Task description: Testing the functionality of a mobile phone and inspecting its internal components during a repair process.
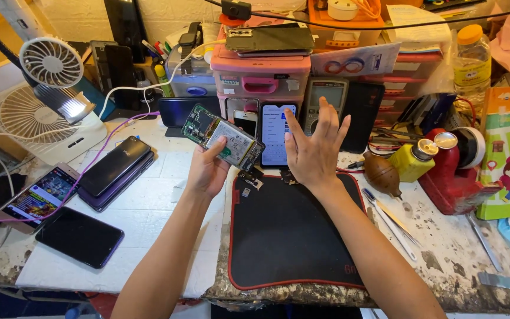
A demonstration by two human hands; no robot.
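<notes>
A: Report the containers first.

B: A pink drawer unit (260, 77) stands at the back of the surface (149, 207). A dark phone back cover (270, 39) lies flat on top of it. The drawer contents are hidden. To its right, a clear plastic bottle with a yellow cap (471, 59) stands upright; I cannot tell what it contains. A small yellow squeeze bottle (413, 160) stands beside a red tool base (453, 177).

A: Position of the opened phone?

B: The opened phone (222, 136), back removed with circuit board and battery exposed, is raised above the surface, tilted, over the upper left corner of the black work mat (290, 236).

A: Left hand?

B: The left hand (208, 168) is raised with the forearm angled up from below. Its grip is clamped on the lower edge of the opened phone, thumb across the exposed side.

A: Right hand?

B: The right hand (314, 147) is lifted above the mat, fingers spread and pointing upward, back of the hand toward the camera. Its grip is apart and it holds nothing. It stands just beside the opened phone without touching it.
</notes>
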